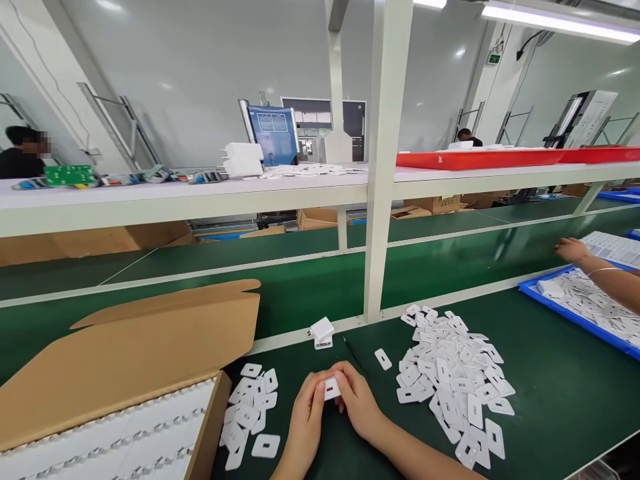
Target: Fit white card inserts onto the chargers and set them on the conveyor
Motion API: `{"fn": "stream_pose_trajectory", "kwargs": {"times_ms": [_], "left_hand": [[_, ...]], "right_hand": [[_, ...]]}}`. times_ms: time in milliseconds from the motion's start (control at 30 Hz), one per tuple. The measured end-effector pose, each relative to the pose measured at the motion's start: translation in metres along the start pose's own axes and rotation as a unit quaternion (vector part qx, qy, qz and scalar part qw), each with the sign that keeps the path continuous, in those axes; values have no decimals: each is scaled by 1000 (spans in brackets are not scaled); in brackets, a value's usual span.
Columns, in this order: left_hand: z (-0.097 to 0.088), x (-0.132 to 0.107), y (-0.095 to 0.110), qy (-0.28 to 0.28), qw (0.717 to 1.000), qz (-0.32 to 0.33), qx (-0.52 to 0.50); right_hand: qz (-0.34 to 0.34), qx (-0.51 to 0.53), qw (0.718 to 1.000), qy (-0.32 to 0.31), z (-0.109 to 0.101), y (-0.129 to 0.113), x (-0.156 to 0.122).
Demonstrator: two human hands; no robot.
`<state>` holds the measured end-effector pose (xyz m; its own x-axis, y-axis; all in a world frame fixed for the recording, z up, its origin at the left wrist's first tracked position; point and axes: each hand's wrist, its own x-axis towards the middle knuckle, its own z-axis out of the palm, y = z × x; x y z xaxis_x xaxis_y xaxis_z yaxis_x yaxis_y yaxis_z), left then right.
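Between both hands, above the green bench, is a white USB charger [331,385] whose face with a small reddish slot points at me. My left hand [306,410] is closed on its left side, with the thumb along the edge. From the right, my right hand [359,400] grips it too; some of its fingertips are hidden behind. A big heap of white slotted plates [453,373] lies to the right, and a smaller pile of similar plates [250,407] to the left. Beyond the hands stands another white charger [321,330], near a thin dark pen-like tool [354,353].
An open cardboard box [205,427] with rows of white pieces sits at the left. The shelf post [381,200] rises behind the bench. At the right, a co-worker's hand [574,251] reaches over a blue tray [575,307] of white pieces. Red trays [480,159] rest on the shelf.
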<state>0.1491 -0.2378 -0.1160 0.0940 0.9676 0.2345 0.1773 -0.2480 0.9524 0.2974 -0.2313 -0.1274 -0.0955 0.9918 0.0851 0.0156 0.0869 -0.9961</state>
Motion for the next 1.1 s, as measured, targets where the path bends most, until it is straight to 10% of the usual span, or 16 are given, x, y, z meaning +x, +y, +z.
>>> {"fn": "stream_pose_trajectory", "kwargs": {"times_ms": [1100], "left_hand": [[-10, 1, 8, -28, 997, 69, 25]], "right_hand": [[-8, 25, 998, -64, -7, -22, -4]]}}
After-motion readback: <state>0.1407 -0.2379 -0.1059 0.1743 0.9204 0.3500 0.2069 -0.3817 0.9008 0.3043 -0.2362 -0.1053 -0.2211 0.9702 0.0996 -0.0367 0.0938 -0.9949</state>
